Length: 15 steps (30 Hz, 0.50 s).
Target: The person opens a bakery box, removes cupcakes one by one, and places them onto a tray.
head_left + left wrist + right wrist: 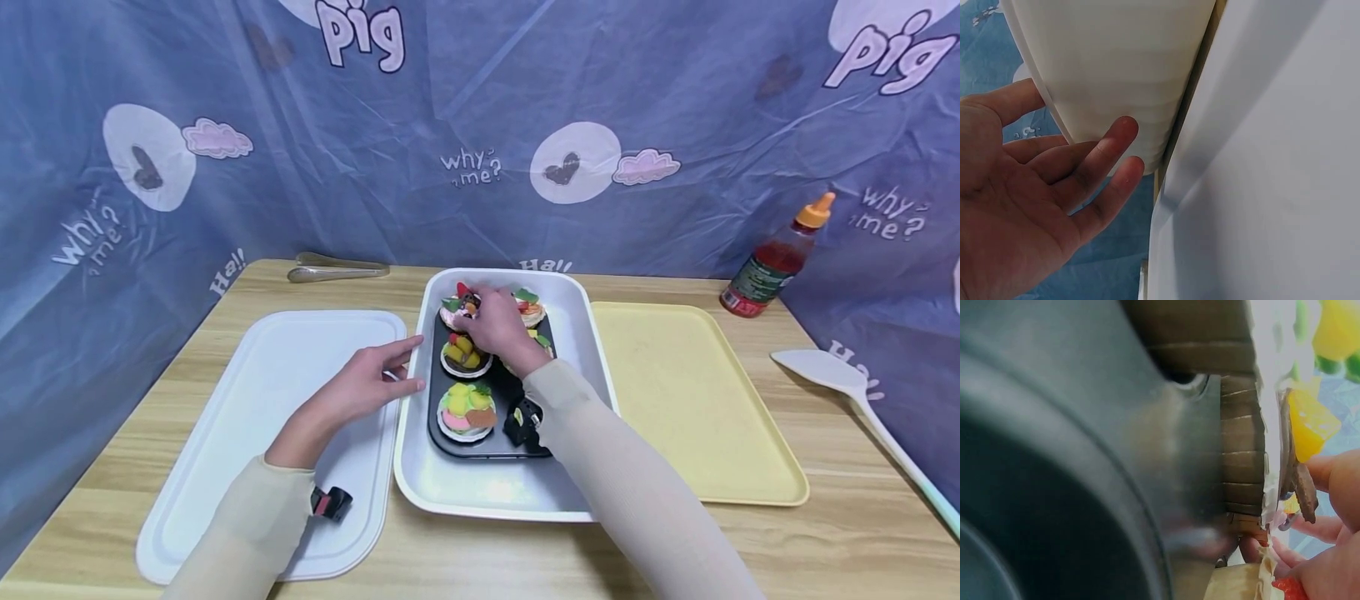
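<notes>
A dark muffin tin (491, 448) lies inside a white bin (427, 492), carrying several topped cupcakes in pleated cups. My right hand (501, 321) reaches over the tin and pinches the far-left cupcake (450, 317), which has a red and dark topping; fingers partly hide it. Just nearer stands a cupcake with yellow chunks (465, 357), and nearest on the left one with pink and yellow pieces (467, 412). At the far right is another cupcake (531, 310). My left hand (360, 379) is at the bin's left rim, fingers loosely spread, palm holding nothing.
A white tray (277, 358) lies left of the bin, under my left forearm. On the right is a yellow tray (690, 400). Metal tongs (337, 271) lie at the back left; a sauce bottle (776, 258) and a white spoon (825, 371) are at far right.
</notes>
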### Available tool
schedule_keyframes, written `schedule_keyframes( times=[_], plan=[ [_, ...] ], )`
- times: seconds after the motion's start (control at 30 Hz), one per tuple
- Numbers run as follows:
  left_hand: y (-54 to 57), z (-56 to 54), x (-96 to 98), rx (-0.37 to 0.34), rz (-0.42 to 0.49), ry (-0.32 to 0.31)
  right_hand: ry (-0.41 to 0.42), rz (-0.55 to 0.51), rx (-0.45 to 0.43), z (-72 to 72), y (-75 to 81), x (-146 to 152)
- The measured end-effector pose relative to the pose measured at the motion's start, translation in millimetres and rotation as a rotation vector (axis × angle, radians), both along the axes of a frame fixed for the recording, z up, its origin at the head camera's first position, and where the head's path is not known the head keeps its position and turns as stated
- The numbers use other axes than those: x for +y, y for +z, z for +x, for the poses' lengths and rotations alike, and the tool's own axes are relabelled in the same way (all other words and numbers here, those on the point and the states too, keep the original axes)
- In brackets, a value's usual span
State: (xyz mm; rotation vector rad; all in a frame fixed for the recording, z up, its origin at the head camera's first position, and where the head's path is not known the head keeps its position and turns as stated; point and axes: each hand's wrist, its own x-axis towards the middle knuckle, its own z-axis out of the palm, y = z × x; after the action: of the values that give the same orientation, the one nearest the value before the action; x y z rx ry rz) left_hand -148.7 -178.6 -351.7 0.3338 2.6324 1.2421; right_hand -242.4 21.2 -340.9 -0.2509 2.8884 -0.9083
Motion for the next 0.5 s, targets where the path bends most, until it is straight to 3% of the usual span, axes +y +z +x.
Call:
schedule_keyframes(
  times=[0.5],
  plan=[
    [0.1, -0.7, 0.4, 0.004, -0.001, -0.008, -0.012, -0.009, 0.019, 0.0, -0.9, -0.4]
  ],
)
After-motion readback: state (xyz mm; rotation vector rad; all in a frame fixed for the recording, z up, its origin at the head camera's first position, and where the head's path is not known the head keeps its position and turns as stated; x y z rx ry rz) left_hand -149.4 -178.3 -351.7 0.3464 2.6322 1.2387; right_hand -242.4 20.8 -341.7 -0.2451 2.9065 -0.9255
